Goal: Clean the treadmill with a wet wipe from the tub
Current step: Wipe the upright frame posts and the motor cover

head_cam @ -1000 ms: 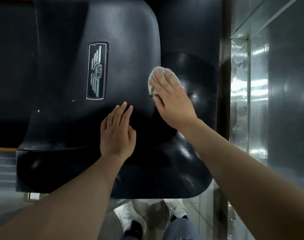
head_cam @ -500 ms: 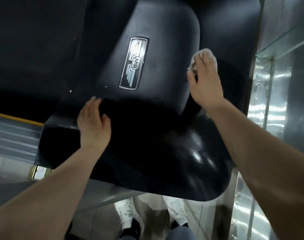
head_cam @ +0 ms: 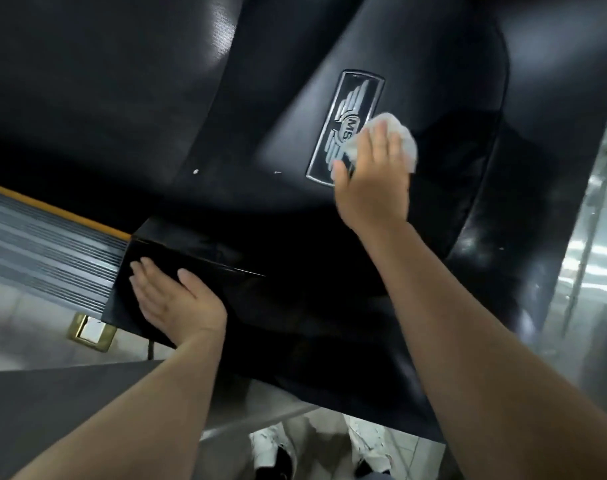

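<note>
The treadmill's black motor cover (head_cam: 281, 133) fills the upper view, with a silver winged logo plate (head_cam: 347, 112) on it. My right hand (head_cam: 374, 178) presses a crumpled white wet wipe (head_cam: 399, 133) flat against the cover, over the lower right part of the logo plate. My left hand (head_cam: 170, 299) rests flat with straight fingers on the cover's front left corner (head_cam: 139, 244). The tub is not in view.
The ribbed grey side rail (head_cam: 45, 251) with a yellow stripe runs off to the left. A shiny metal wall (head_cam: 593, 258) stands at the right. A brass floor socket (head_cam: 90, 330) sits on the tiled floor, and my white shoes (head_cam: 274, 452) show below.
My right hand has swept the wipe leftwards from the cover's right edge onto the logo plate. My left hand slid down and left to the front corner. The view tilted.
</note>
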